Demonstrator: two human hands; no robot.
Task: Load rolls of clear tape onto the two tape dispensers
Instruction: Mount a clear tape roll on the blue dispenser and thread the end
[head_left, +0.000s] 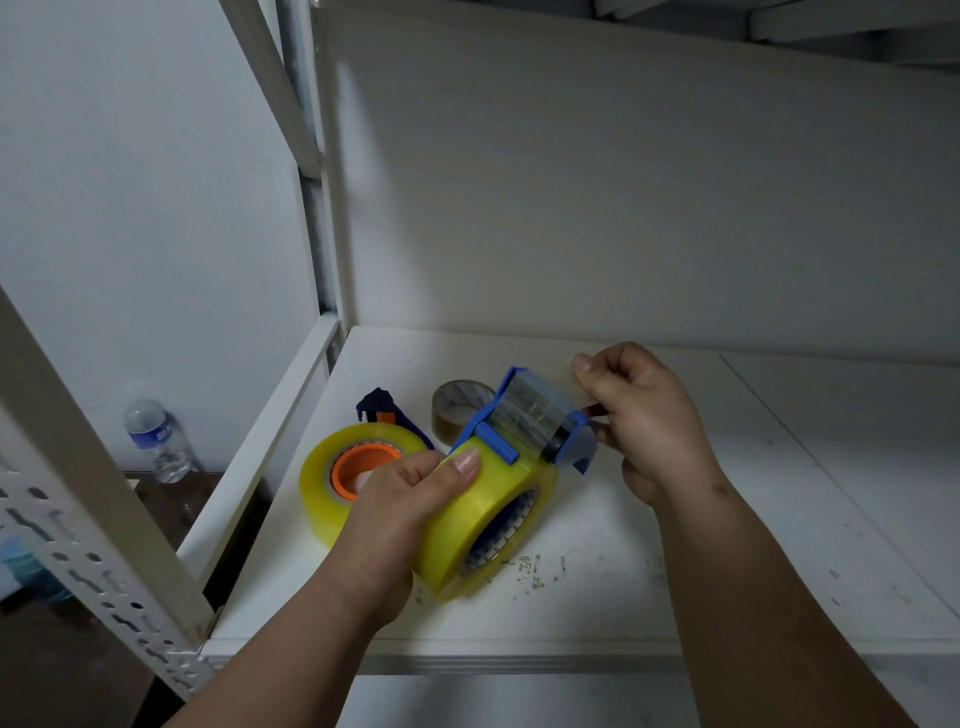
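My left hand (410, 499) grips a fat yellowish roll of clear tape (483, 525) mounted on a blue dispenser (524, 421), held tilted just above the white shelf (675, 545). My right hand (644, 415) pinches the loose clear tape end pulled over the dispenser's front. Behind my left hand lies a second clear roll (332, 478) on an orange hub (358, 467), with a dark blue and orange dispenser part (382, 408) rising at its far side. My left hand hides part of that roll.
A brown tape roll (454, 408) lies flat behind the dispensers. The shelf has a white back wall and a perforated metal post (93, 566) at the front left. A water bottle (156, 439) stands lower left, beyond the shelf. Scuff marks dot the shelf front.
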